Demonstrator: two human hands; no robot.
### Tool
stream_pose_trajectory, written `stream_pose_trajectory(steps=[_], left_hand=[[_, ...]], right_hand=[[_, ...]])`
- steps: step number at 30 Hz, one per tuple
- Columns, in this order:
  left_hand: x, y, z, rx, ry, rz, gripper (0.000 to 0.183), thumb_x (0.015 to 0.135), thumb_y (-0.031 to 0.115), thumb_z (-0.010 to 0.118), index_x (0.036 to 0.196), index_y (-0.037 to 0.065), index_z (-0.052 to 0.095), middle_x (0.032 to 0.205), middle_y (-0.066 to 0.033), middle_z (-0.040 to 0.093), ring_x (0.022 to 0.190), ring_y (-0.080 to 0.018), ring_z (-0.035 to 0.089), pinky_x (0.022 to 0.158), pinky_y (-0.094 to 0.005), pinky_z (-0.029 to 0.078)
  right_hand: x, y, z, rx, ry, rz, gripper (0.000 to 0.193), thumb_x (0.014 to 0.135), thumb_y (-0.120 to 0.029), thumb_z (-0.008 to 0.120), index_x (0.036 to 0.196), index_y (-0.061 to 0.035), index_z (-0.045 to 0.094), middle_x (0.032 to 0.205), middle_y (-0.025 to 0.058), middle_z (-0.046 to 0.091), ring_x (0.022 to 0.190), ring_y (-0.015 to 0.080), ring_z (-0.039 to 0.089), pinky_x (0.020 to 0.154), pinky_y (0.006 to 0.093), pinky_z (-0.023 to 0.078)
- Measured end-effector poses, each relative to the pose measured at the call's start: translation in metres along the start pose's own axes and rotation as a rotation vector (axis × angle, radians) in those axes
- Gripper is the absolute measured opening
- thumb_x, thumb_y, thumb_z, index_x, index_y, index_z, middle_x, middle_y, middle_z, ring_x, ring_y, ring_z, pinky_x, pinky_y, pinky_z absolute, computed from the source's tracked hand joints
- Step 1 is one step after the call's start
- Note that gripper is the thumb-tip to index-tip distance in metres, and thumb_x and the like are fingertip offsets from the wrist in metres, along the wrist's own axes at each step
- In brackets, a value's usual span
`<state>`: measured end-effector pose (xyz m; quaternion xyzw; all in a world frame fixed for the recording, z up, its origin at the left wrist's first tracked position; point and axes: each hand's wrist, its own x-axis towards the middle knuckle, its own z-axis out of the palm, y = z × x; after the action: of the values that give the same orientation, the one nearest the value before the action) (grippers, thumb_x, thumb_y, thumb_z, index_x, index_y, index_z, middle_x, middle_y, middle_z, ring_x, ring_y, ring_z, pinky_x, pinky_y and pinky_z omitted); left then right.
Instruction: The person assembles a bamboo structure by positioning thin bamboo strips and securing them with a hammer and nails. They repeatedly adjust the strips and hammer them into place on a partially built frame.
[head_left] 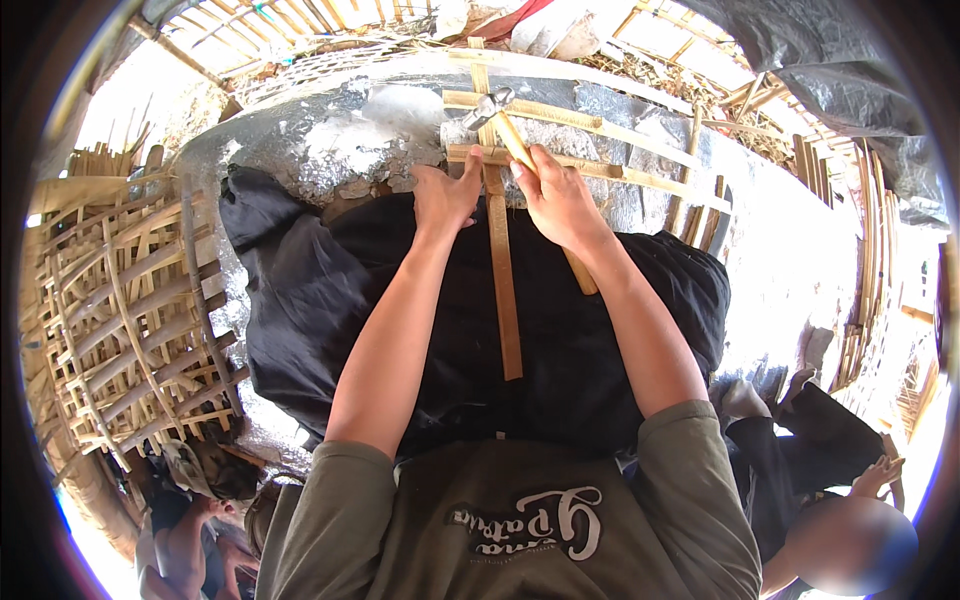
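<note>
My right hand is wrapped round the wooden handle of a hammer. Its metal head rests over or just above the far part of a bamboo strip frame, and the handle's lower end shows under my wrist. My left hand grips the left end of a crosswise bamboo strip, with the thumb by the crossing. A long lengthwise bamboo strip runs from that crossing toward me over black cloth. Beyond lies another crosswise strip. Whether my left fingers also hold a nail is too small to tell.
Black cloth covers my lap. Grey plastic sheeting lies on the ground ahead. A woven bamboo panel stands at left, and bamboo slats at right. Other people sit close by at lower left and lower right.
</note>
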<state>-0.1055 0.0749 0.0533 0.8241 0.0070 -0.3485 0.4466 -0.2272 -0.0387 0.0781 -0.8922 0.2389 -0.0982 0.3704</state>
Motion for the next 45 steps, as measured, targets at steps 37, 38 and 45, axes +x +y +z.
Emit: stream_pose_trajectory(steps=[37,38,45], left_hand=[[0.034,0.015,0.014,0.400,0.294,0.291,0.050,0.104,0.037,0.043,0.110,-0.011,0.054,0.097,-0.0348,0.068,0.096,-0.0504,0.068,0.085,-0.0546,0.055],[0.031,0.017,0.015,0.402,0.287,0.294,0.049,0.104,0.036,0.042,0.109,-0.011,0.055,0.098,-0.0347,0.068,0.096,-0.0503,0.068,0.086,-0.0549,0.055],[0.039,0.009,0.018,0.374,0.286,0.286,0.045,0.106,0.031,0.037,0.111,-0.008,0.057,0.109,-0.0336,0.064,0.103,-0.0501,0.065,0.092,-0.0565,0.051]], right_hand=[[0.000,0.006,0.002,0.078,0.031,0.047,0.022,0.103,-0.024,0.055,0.102,-0.0017,0.055,0.082,0.0253,0.067,0.079,0.0463,0.066,0.067,0.0503,0.050],[0.001,0.008,0.002,0.086,0.041,0.053,0.023,0.103,-0.024,0.055,0.102,-0.0017,0.055,0.082,0.0250,0.066,0.079,0.0462,0.066,0.067,0.0502,0.050],[0.002,0.003,0.003,0.036,0.045,0.026,0.024,0.103,-0.025,0.055,0.102,-0.0013,0.055,0.083,0.0245,0.066,0.079,0.0465,0.066,0.068,0.0511,0.050]])
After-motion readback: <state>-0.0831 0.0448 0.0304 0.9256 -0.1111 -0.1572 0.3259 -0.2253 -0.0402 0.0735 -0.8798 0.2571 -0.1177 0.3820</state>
